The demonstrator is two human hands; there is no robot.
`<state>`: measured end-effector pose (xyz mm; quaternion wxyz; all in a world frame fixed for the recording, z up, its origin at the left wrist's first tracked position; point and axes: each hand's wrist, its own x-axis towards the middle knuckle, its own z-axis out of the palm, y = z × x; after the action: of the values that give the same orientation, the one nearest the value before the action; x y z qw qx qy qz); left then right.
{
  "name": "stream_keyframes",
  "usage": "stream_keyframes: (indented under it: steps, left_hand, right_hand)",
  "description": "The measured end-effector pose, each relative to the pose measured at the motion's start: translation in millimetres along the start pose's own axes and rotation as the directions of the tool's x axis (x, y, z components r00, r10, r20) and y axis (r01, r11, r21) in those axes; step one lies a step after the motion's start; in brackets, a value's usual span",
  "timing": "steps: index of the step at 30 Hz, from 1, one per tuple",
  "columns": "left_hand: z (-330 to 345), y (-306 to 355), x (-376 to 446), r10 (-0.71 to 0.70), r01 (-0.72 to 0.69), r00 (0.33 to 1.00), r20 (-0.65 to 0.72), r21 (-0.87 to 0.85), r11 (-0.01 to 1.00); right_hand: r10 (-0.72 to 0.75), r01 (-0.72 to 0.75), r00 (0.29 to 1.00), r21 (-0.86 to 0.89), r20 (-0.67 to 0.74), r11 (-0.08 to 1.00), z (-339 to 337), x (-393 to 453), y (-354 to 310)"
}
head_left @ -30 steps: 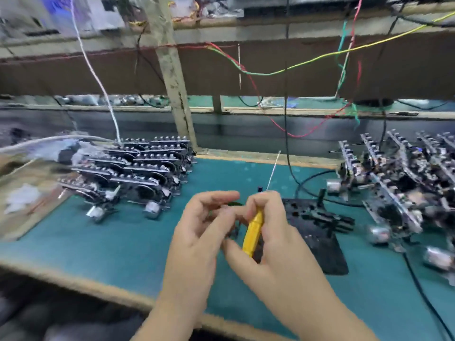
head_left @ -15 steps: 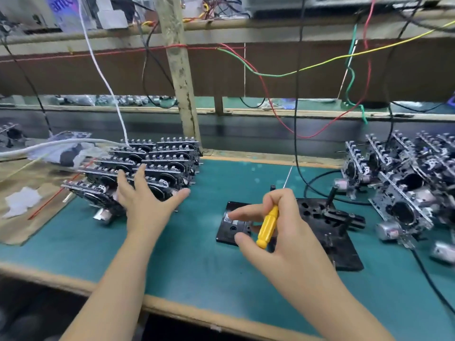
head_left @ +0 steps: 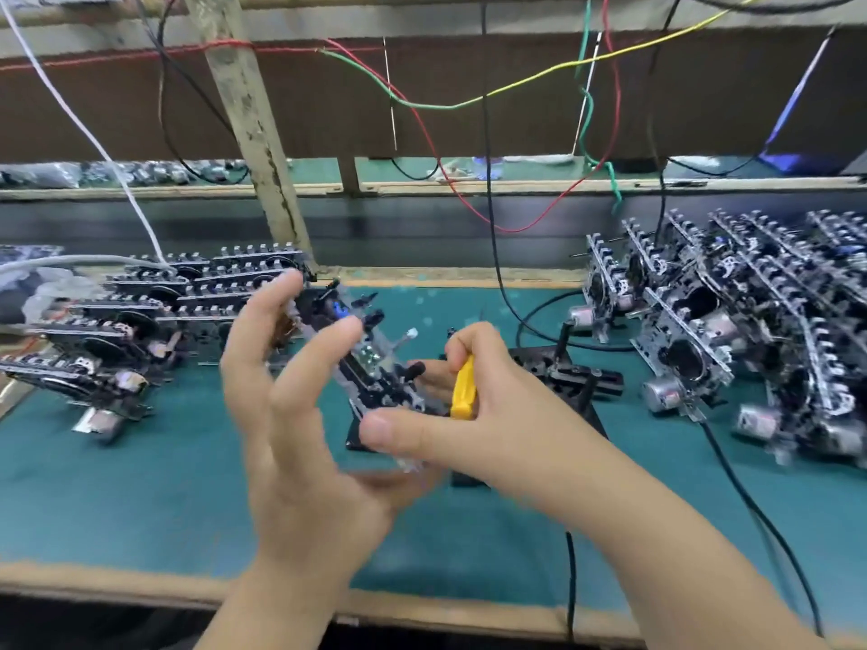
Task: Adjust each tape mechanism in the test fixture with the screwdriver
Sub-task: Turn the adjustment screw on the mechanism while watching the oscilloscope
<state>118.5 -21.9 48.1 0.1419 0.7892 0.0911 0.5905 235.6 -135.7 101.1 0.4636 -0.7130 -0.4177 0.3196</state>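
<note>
My left hand (head_left: 291,443) holds a tape mechanism (head_left: 370,368) tilted in the air above the black test fixture (head_left: 535,361), fingers on its upper side and a blurred thumb below. My right hand (head_left: 497,424) grips the yellow screwdriver (head_left: 463,387) in its curled fingers. Its thumb touches the mechanism's lower end. The hands and the mechanism hide most of the fixture plate.
A stack of tape mechanisms (head_left: 155,316) lies on the green mat at the left, and a bigger heap (head_left: 732,330) at the right. A black cable (head_left: 736,485) runs from the fixture over the table's wooden front edge (head_left: 140,584). A wooden post (head_left: 253,133) and hanging wires stand behind.
My left hand took a mechanism from the left stack and carried it to the middle above the fixture. My right hand, with the screwdriver, rose to meet it.
</note>
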Motion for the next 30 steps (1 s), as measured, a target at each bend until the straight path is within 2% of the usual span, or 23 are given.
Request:
stream_keyframes:
  steps: [3, 6, 8, 10, 12, 15, 17, 19, 24, 30]
  left_hand:
    - [18, 20, 16, 0.037, -0.036, 0.999, 0.040, -0.018, 0.999]
    - [24, 17, 25, 0.056, -0.046, 0.974, 0.219, -0.048, 0.998]
    - [24, 4, 31, 0.000, 0.026, 0.934, 0.358, -0.069, 0.997]
    - [23, -10, 40, -0.144, 0.194, 0.834, 0.532, -0.039, 0.980]
    - [28, -24, 47, -0.238, 0.314, 0.693, 0.681, 0.012, 0.949]
    - [40, -38, 51, -0.296, 0.406, 0.511, 0.807, 0.077, 0.911]
    - [46, -44, 54, -0.329, 0.445, 0.434, 0.839, 0.118, 0.888]
    - [49, -47, 56, -0.346, 0.409, 0.415, 0.842, 0.167, 0.897]
    - [55, -55, 54, -0.362, 0.403, 0.448, 0.818, 0.176, 0.898]
    - [58, -59, 54, -0.387, 0.411, 0.436, 0.812, 0.203, 0.889]
  right_hand:
    - [-0.002, 0.002, 0.997, 0.000, -0.081, 1.000, -16, -1, 2]
    - [-0.085, 0.052, 0.981, -0.186, -0.172, 0.981, -44, 4, 6]
    - [-0.132, 0.060, 0.971, -0.331, -0.200, 0.942, -70, 12, 10]
    - [-0.121, 0.056, 0.986, -0.454, -0.117, 0.889, -96, 22, 16]
    - [-0.048, 0.057, 0.998, -0.551, 0.032, 0.832, -113, 34, 23]
    - [0.020, 0.104, 0.981, -0.611, 0.194, 0.785, -122, 52, 35]
    - [0.016, 0.133, 0.971, -0.596, 0.238, 0.792, -127, 61, 43]
    - [0.014, 0.149, 0.966, -0.596, 0.259, 0.789, -133, 67, 48]
    - [-0.008, 0.166, 0.964, -0.575, 0.267, 0.801, -135, 69, 53]
    - [-0.013, 0.160, 0.977, -0.697, 0.211, 0.699, -145, 59, 53]
